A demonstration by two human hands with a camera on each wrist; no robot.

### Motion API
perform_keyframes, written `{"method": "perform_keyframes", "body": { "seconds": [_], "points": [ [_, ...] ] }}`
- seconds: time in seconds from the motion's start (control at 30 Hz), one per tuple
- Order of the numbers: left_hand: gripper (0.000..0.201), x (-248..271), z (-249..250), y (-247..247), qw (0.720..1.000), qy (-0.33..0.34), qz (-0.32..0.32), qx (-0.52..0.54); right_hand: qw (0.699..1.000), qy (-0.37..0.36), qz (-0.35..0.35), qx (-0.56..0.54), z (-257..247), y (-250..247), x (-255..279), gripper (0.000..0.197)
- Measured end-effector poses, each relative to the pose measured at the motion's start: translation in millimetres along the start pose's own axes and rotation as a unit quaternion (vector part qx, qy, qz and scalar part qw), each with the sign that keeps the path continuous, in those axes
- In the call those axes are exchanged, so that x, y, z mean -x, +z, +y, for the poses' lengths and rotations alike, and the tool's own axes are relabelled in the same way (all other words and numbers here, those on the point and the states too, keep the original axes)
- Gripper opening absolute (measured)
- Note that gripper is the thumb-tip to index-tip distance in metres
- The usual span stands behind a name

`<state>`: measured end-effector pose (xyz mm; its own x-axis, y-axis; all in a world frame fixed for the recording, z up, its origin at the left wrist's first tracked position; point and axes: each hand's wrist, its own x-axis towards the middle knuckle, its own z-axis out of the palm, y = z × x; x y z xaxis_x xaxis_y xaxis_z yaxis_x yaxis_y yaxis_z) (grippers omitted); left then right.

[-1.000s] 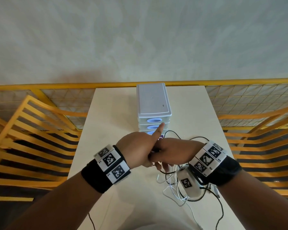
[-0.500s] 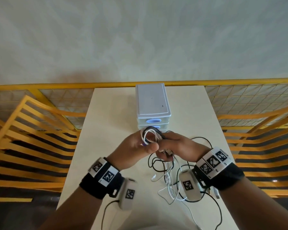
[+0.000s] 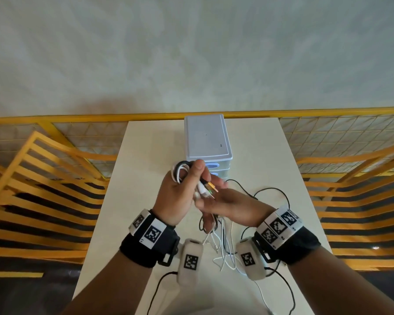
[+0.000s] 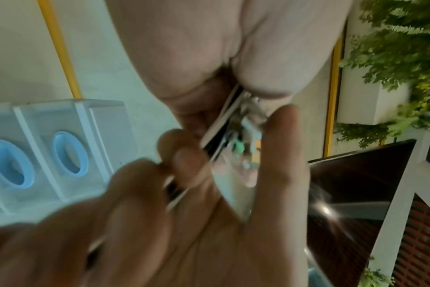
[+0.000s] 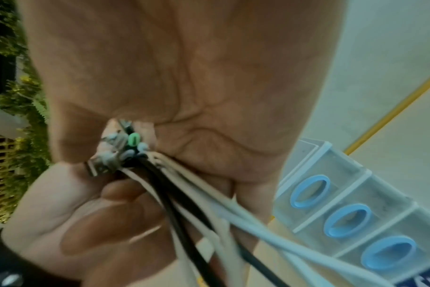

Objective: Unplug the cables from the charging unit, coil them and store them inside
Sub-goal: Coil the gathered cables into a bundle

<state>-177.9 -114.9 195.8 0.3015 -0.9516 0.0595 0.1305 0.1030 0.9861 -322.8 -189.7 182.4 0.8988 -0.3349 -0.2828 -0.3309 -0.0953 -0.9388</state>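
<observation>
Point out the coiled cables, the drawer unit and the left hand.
coiled cables [image 3: 180, 170], head view, on the white loops.
drawer unit [image 3: 206, 137], head view, on its flat top.
left hand [image 3: 176, 194], head view, on its back.

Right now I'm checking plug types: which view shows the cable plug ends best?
The right wrist view: the plug ends sit close and fairly sharp against the palm. The left wrist view shows them blurred between fingers; the head view shows them small between both hands.
</observation>
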Motion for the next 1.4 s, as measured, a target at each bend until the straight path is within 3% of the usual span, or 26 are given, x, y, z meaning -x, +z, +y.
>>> {"method": "perform_keyframes", "body": {
  "seconds": [0.07,0.2,0.37,0.57,0.73,0.83,0.9,0.97,1.03,1.1,1.17,1.27,1.4],
  "points": [
    [0.041,-3.8,0.8,-6.2,0.999,-0.001,0.031,0.021,0.998,-0.006,0.002,0.057,13.0,0.8,1.2,0.046],
    [0.044,-6.6,1.9,-15.7,0.999,0.0,0.039,-0.032,0.999,-0.002,0.031,0.028,33.4,4.8,2.8,0.041],
    [0.044,-6.9,5.4,-14.8,0.985,0.009,0.013,-0.17,0.989,0.076,0.013,0.124,33.3,-7.2,8.9,0.058],
    [0.034,-10.7,4.6,-24.4,0.971,-0.02,0.031,-0.236,0.988,0.109,0.016,0.107,45.1,-20.8,18.1,0.05],
    [0.031,-11.3,2.5,-28.3,0.944,-0.017,-0.021,-0.327,0.988,0.107,0.029,0.104,40.8,-27.7,23.2,0.046],
    [0.045,-13.2,1.7,-33.2,0.895,0.022,-0.067,-0.44,0.987,0.107,0.04,0.111,34.8,-27.3,24.5,0.04],
    [0.043,-15.4,3.0,-34.2,0.859,0.033,-0.115,-0.498,0.985,0.109,0.05,0.127,31.4,-27.1,23.5,0.038],
    [0.03,-17.0,1.5,-33.7,0.81,0.057,-0.171,-0.558,0.982,0.111,0.053,0.144,27.9,-26.7,21.2,0.038],
    [0.032,-17.0,-0.1,-29.7,0.751,0.077,-0.213,-0.62,0.982,0.119,0.048,0.14,27.1,-26.3,17.6,0.04],
    [0.037,-15.3,0.3,-23.6,0.693,0.096,-0.22,-0.68,0.987,0.13,0.041,0.079,27.1,-25.4,13.8,0.038],
    [0.037,-12.3,0.7,-20.1,0.652,0.104,-0.217,-0.719,0.99,0.137,0.029,0.001,26.0,-24.5,11.8,0.034],
    [0.035,-12.1,1.0,-15.8,0.619,0.086,-0.221,-0.748,0.991,0.131,0.012,-0.013,22.2,-23.5,11.8,0.036],
    [0.029,-15.8,1.1,-15.3,0.644,0.033,-0.277,-0.712,0.993,0.12,0.0,0.001,14.6,-22.4,11.9,0.037]
  ]
}}
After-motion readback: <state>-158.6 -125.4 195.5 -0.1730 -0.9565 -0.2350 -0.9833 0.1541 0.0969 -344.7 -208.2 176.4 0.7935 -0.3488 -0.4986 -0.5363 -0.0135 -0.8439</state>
